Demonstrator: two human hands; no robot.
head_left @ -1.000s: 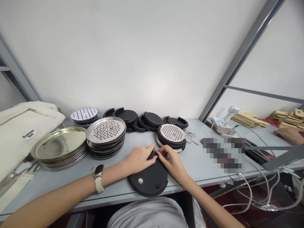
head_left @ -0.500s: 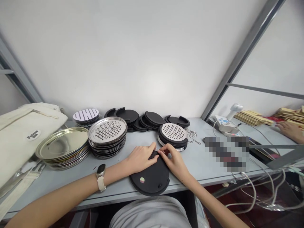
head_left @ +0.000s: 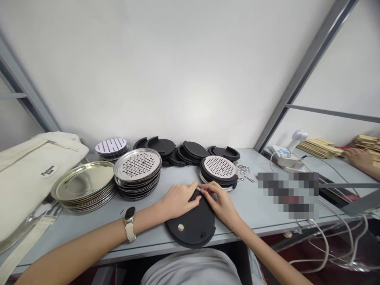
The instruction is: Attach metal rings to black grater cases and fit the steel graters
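Observation:
A black round disc (head_left: 192, 227) with a small coloured sticker lies at the table's front edge. My left hand (head_left: 179, 201) rests on it, thumb and forefinger closed about its far rim. My right hand (head_left: 220, 202) pinches a small metal clip (head_left: 199, 189) at that rim; the fingers hide most of it. Just beyond stands a stack of black discs topped by a perforated metal grater plate (head_left: 220, 166). Several loose metal clips (head_left: 243, 168) lie to its right.
Left are stacked grater plates (head_left: 138, 164), gold-rimmed round trays (head_left: 84, 180) and a cream bag (head_left: 32, 170). Black round holders (head_left: 194, 150) line the wall. A white handheld device (head_left: 297, 138) and another person's hand (head_left: 360, 157) are at right.
The view has shifted slightly, so everything sits a little further right. My right fingers have moved slightly at the metal clip; both hands stay at the disc's far rim.

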